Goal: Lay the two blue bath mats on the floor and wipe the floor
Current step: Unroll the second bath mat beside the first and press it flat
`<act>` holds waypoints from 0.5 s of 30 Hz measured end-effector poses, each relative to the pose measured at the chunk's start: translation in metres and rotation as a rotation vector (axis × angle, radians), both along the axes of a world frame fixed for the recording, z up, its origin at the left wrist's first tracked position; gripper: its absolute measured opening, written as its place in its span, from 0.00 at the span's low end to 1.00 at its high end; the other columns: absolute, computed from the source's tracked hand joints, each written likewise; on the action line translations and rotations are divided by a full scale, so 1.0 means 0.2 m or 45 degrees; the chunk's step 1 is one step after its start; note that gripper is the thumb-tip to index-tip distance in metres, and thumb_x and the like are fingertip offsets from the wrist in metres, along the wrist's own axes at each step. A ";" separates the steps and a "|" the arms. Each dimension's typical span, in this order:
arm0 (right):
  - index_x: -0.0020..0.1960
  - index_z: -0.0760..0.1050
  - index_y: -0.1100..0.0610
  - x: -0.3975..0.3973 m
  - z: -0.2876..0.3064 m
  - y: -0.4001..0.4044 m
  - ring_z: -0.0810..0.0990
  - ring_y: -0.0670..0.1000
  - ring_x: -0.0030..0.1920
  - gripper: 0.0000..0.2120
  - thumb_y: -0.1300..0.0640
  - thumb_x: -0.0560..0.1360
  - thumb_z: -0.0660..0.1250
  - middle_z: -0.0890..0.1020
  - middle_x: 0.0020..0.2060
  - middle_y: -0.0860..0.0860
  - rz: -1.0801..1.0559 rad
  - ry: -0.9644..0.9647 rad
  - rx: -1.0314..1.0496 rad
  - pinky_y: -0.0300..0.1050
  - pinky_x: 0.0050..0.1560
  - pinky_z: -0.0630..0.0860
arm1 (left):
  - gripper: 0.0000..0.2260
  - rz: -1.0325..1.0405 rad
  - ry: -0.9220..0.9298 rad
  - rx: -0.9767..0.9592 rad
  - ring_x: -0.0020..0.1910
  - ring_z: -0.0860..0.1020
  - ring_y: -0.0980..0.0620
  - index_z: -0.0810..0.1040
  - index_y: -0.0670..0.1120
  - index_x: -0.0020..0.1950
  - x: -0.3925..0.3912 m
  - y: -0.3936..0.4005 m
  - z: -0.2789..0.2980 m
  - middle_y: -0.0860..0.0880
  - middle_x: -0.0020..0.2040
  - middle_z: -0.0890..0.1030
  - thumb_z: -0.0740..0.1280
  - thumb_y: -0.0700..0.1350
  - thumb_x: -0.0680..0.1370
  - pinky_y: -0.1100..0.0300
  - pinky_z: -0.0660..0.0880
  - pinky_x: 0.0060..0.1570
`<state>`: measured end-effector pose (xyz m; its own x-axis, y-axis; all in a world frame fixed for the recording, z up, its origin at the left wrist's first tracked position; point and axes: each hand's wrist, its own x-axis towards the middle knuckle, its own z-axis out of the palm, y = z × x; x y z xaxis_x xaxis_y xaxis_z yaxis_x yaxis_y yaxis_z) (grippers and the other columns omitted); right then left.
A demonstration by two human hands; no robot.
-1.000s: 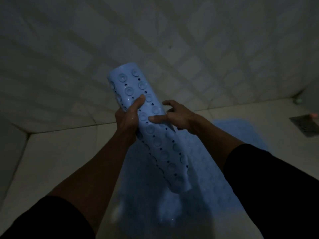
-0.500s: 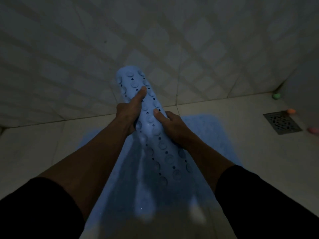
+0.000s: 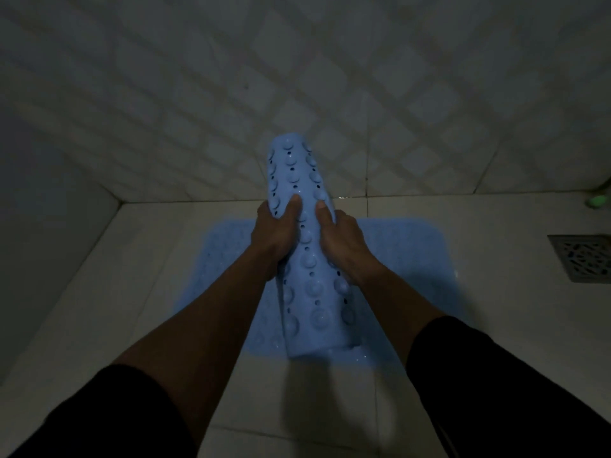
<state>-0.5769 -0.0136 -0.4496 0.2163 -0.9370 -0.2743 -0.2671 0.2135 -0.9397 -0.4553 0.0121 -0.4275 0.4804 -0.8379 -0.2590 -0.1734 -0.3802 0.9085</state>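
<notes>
Floor drain (image 3: 583, 261) right; green object (image 3: 596, 202) in corner.

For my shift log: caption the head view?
Both hands, left hand and right hand, grip rolled blue mat above flat mat.

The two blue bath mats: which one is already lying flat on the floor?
The flat bath mat beneath the hands is spread out on the floor tiles. The rolled bath mat, suction cups outward, is held by the left hand and right hand.

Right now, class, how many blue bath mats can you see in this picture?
2. One rolled mat is held upright in both hands, left hand and right hand. One flat mat lies on the floor beneath it, partly hidden.
</notes>
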 end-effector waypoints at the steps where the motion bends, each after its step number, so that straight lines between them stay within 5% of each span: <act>1: 0.63 0.75 0.57 0.01 0.01 0.03 0.80 0.55 0.54 0.34 0.31 0.77 0.51 0.80 0.56 0.54 0.008 0.009 -0.012 0.53 0.58 0.78 | 0.41 0.016 -0.054 -0.008 0.58 0.81 0.48 0.72 0.50 0.72 0.01 0.04 -0.01 0.50 0.65 0.79 0.67 0.73 0.67 0.46 0.79 0.58; 6: 0.62 0.73 0.58 0.04 0.06 0.22 0.78 0.52 0.49 0.25 0.39 0.81 0.54 0.79 0.53 0.53 -0.008 0.041 -0.073 0.44 0.48 0.73 | 0.29 0.057 -0.220 -0.072 0.60 0.79 0.49 0.73 0.48 0.72 0.03 0.27 0.06 0.48 0.65 0.79 0.69 0.62 0.76 0.52 0.78 0.60; 11: 0.66 0.72 0.57 0.12 0.09 0.46 0.78 0.56 0.56 0.24 0.40 0.81 0.55 0.79 0.59 0.56 -0.064 0.160 -0.173 0.46 0.53 0.73 | 0.28 0.099 -0.221 -0.146 0.62 0.78 0.46 0.72 0.47 0.73 0.11 0.49 0.04 0.47 0.66 0.79 0.70 0.59 0.76 0.56 0.76 0.59; 15: 0.65 0.73 0.57 0.12 0.08 0.70 0.75 0.50 0.48 0.22 0.42 0.82 0.54 0.80 0.57 0.54 -0.160 0.232 -0.213 0.42 0.47 0.69 | 0.30 0.030 -0.241 -0.136 0.63 0.78 0.44 0.71 0.48 0.73 0.13 0.66 0.01 0.46 0.67 0.78 0.70 0.60 0.75 0.50 0.76 0.61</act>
<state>-0.5535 0.1263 -0.4339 0.0570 -0.9889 -0.1371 -0.4161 0.1012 -0.9037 -0.4287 0.1443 -0.4265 0.5317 -0.8438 -0.0724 -0.3371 -0.2893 0.8959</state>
